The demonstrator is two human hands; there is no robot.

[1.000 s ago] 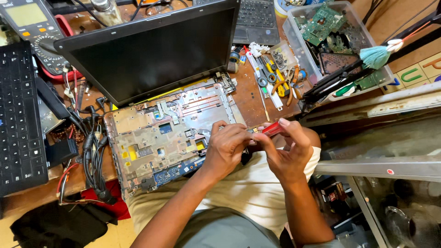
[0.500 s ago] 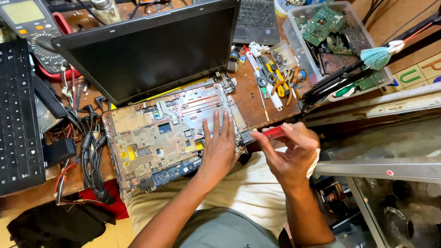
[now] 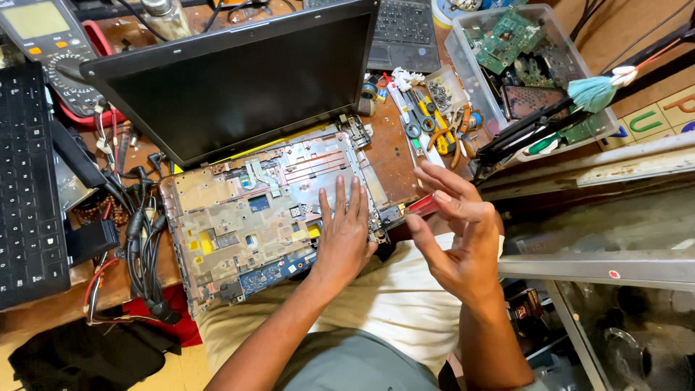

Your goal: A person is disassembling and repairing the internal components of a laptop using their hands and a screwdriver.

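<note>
Pressing left hand (image 3: 344, 235) flat, fingers spread, on opened laptop base (image 3: 268, 217) lying on desk (image 3: 394, 156). Holding right hand (image 3: 456, 224) open, grip spread, partly hiding red tool (image 3: 422, 206).

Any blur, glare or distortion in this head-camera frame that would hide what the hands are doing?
Head view: sharp on the left hand, flat on the opened laptop base. The right hand is slightly motion-softened, fingers spread beside a red-handled tool. The laptop screen is dark and matte, without glare. Wide-angle bending shows at the edges; the lower right corner is dim.
</note>
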